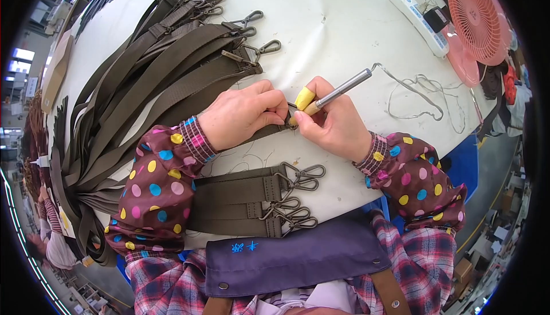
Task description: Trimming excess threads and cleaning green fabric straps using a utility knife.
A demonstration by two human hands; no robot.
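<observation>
My left hand [251,110] pinches the end of a dark webbing strap [268,133] near the middle of the view. A metal pen-shaped tool [343,89] with a wire at its rear end is held in my right hand [333,121], its tip at the strap's end. Yellow tape [304,98] wraps a finger of that hand. My fingers partly hide the strap end. Up and to the left lies a bundle of dark webbing straps [150,70] with metal snap hooks [270,47]. Nearer my body are wider strap pieces [234,199] with several more snap hooks [296,214].
On the white table [343,27], a white power strip [419,22] with a black plug [435,19] lies at the upper right, beside a pink fan [477,18]. Thin cable [423,87] loops right of my right hand. Another person [60,246] is at the far left.
</observation>
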